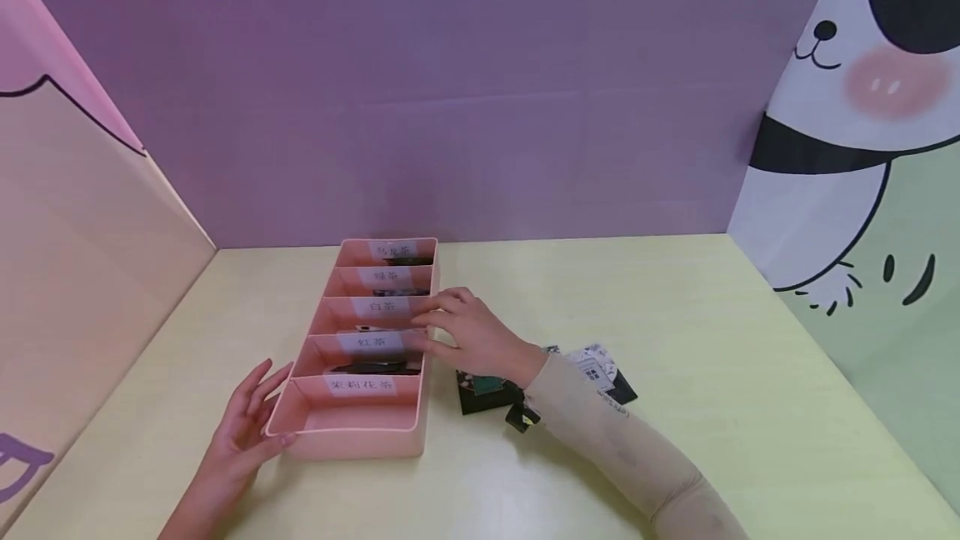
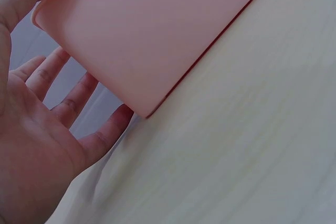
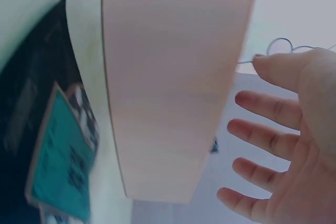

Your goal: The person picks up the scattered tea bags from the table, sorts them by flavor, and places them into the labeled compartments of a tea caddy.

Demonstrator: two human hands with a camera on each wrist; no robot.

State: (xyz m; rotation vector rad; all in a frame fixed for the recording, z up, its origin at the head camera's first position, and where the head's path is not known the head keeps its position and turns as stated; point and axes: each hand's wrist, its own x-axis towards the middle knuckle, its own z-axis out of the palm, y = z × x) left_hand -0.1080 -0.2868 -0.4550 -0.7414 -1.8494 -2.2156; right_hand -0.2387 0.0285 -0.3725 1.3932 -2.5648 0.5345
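Beige sleeve (image 1: 630, 444) comes in closest from 4 o'clock of the pink tea organizer (image 1: 360, 447), tabletop (image 1: 660, 307) stretching off toward 2 and far edge near the purple wall (image 1: 480, 107) at 12. Left hand (image 1: 237, 438) grips the 8 o'clock corner, right hand (image 1: 477, 334) hangs loose over the 2 o'clock rim holding nothing. Labels (image 1: 360, 386) read 茉莉花茶, 红茶, 白茶, 绿茶 and a blurry 乌龙茶; sleeve partly hides some dark sachets (image 1: 480, 394) at 3, print unreadable.

Purple backdrop (image 1: 480, 90), panda-printed panel (image 1: 892, 215) at right, pale tabletop (image 1: 675, 307)
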